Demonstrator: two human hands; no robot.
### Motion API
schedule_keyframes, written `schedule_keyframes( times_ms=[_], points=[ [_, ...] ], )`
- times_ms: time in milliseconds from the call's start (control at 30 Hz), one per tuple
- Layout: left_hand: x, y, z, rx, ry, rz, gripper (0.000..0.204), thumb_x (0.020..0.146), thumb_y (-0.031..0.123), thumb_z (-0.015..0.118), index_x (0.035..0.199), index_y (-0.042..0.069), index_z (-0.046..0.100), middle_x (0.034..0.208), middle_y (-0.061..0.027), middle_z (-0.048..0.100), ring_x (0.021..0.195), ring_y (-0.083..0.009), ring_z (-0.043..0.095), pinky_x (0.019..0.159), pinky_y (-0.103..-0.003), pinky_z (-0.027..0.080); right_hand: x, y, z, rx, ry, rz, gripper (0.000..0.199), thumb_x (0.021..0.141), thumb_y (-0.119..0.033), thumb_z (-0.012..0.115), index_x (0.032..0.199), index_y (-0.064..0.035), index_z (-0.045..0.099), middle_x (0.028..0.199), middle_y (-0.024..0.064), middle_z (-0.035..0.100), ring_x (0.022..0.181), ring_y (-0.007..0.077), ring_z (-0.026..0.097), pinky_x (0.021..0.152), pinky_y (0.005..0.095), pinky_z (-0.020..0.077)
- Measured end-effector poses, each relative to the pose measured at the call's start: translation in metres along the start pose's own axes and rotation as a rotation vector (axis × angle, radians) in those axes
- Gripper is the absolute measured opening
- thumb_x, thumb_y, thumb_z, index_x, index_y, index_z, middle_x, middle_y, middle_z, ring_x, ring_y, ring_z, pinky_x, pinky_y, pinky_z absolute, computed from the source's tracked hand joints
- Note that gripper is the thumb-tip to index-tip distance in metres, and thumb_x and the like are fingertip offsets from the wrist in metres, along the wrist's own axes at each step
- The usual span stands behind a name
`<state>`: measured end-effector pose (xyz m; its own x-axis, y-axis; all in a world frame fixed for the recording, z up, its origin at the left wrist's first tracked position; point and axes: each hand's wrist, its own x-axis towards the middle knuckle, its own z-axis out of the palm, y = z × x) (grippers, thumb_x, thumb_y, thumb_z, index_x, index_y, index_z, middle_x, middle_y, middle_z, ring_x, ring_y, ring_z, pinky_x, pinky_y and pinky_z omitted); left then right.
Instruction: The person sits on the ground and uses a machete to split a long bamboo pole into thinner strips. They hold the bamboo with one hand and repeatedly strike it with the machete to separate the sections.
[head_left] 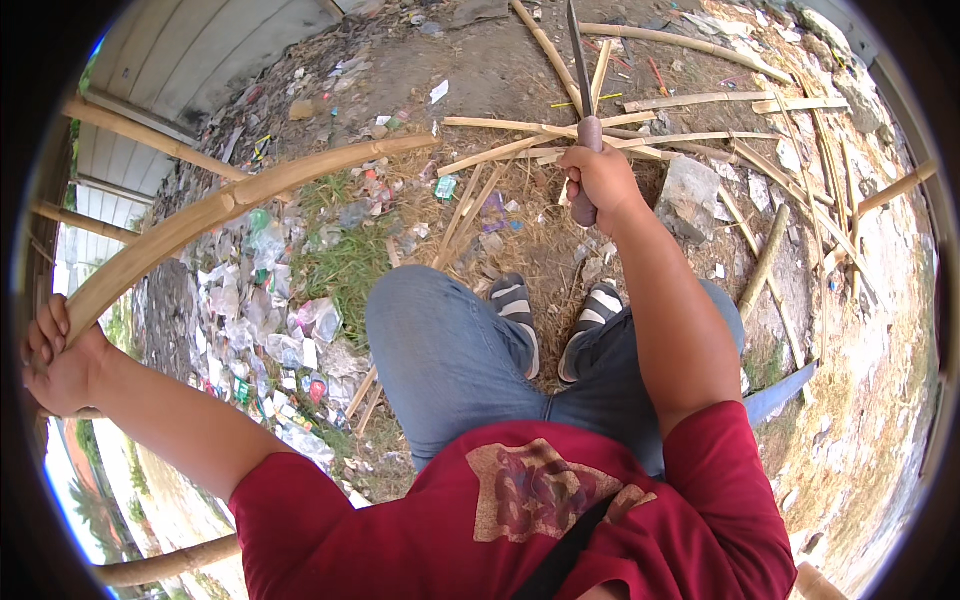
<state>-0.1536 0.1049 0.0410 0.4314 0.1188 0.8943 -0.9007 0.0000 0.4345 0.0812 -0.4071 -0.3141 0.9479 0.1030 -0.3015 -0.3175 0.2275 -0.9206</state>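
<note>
My left hand (66, 362), out at the far left, is closed round the lower end of a long split bamboo pole (225, 203). The pole rises from that hand and runs to the right, its other end reaching the middle of the view. In front of me my right hand (602, 182) grips the brown handle of a large knife (579, 62), its long dark blade pointing away from me. Blade and bamboo are apart. Beyond the knife hand, several bamboo strips (510, 124) lie crossed on the ground.
A grey concrete block (690, 198) sits right of my knees. Plastic litter (270, 300) and grass (350, 262) spread to the left. A saw blade (785, 392) shows beside my right hip. Bamboo poles (150, 137) stand near the grey wall (200, 50) at upper left.
</note>
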Motion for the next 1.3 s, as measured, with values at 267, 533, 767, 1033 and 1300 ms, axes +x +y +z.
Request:
schedule_keyframes(
  times_ms=[267, 533, 767, 1033, 1300],
  points=[
    [-0.280, -0.003, -0.154, 1.808, 1.774, -0.497, 0.073, 0.081, 0.063, 0.066, 0.122, 0.003, 0.062, 0.126, -0.0269, 0.058, 0.113, -0.0385, 0.061, 0.093, -0.050, 0.054, -0.001, 0.000, -0.005, 0.057, 0.021, 0.000, 0.012, 0.081, -0.010, 0.066, 0.079, -0.0061, 0.055, 0.067, 0.0011, 0.052, 0.051, 0.0139, 0.051, 0.052, 0.0306, 0.0441],
    [-0.564, -0.008, -0.113, 1.151, 1.537, -1.301, 0.033, 0.096, 0.036, 0.059, 0.122, 0.016, 0.060, 0.105, -0.0033, 0.067, 0.085, -0.0162, 0.062, 0.054, -0.032, 0.041, -0.007, -0.029, -0.004, 0.093, 0.078, -0.101, 0.012, 0.082, -0.010, 0.066, 0.080, -0.0072, 0.055, 0.066, 0.0004, 0.051, 0.051, 0.0132, 0.050, 0.051, 0.0307, 0.0447],
    [-0.476, -0.125, -0.101, 0.845, 1.202, -1.104, 0.030, 0.096, 0.028, 0.058, 0.120, 0.010, 0.055, 0.108, -0.0036, 0.060, 0.085, -0.0136, 0.058, 0.060, -0.027, 0.044, 0.004, -0.067, -0.047, 0.039, 0.179, -0.155, 0.013, 0.081, -0.010, 0.067, 0.084, -0.0059, 0.055, 0.069, 0.0015, 0.053, 0.054, 0.0140, 0.052, 0.051, 0.0312, 0.0439],
    [-0.252, -0.299, 0.035, 0.261, 0.689, -0.797, 0.036, 0.098, 0.027, 0.065, 0.124, 0.004, 0.054, 0.099, -0.0022, 0.060, 0.086, -0.0132, 0.059, 0.074, -0.030, 0.050, 0.029, -0.035, -0.076, 0.130, 0.302, 0.105, 0.011, 0.089, -0.010, 0.063, 0.084, -0.0084, 0.054, 0.065, -0.0023, 0.047, 0.054, 0.0115, 0.047, 0.053, 0.0303, 0.0441],
    [-0.222, -0.532, 0.181, 0.442, -0.085, -1.276, 0.032, 0.098, 0.035, 0.062, 0.116, 0.009, 0.060, 0.101, -0.0017, 0.062, 0.084, -0.0104, 0.060, 0.072, -0.026, 0.048, 0.093, -0.003, -0.107, 0.259, 0.320, 0.260, 0.014, 0.092, -0.010, 0.059, 0.084, -0.0116, 0.048, 0.064, -0.0056, 0.045, 0.052, 0.0070, 0.044, 0.053, 0.0279, 0.0430]
  ],
)
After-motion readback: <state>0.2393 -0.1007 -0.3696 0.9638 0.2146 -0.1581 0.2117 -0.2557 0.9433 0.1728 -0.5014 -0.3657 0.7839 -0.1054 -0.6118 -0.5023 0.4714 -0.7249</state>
